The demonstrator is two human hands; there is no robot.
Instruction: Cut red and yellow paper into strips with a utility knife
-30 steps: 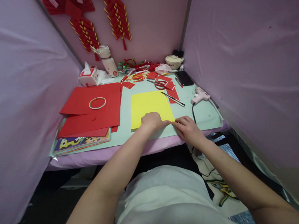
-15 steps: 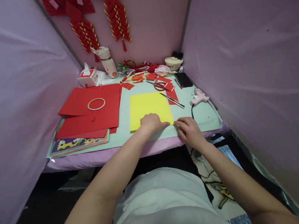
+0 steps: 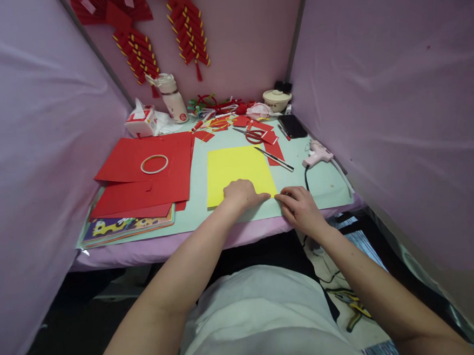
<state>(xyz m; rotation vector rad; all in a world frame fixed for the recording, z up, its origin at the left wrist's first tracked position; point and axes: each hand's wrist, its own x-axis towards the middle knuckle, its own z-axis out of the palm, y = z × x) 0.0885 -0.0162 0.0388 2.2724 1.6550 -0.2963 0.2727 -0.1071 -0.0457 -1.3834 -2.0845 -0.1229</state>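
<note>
A sheet of yellow paper point(image 3: 238, 164) lies flat on the pale green table cover. My left hand point(image 3: 243, 193) presses on its near part, fingers curled under and thumb stretched along the near edge toward the right corner. At that near right corner, my right hand point(image 3: 299, 205) has thumb and forefinger pinched together on the paper. The two hands are close but apart. Across the sheet's far right edge rests a slim, pointed, dark-and-silver tool point(image 3: 274, 160), whose kind I cannot make out. Beyond it are red-handled scissors point(image 3: 254, 137) and red paper scraps point(image 3: 275, 152).
To the left, red sheets point(image 3: 157, 191) bear a roll of tape point(image 3: 154, 164). On the right lie a pink glue gun point(image 3: 317, 154) with its cord and a black phone point(image 3: 292, 126). A bottle point(image 3: 174, 101), tissue box point(image 3: 141, 122) and lidded bowl point(image 3: 277, 100) stand at the back.
My right fingertips have shifted slightly left onto the paper's near right corner. My left hand stays pressed on the sheet. The whole view has moved a little.
</note>
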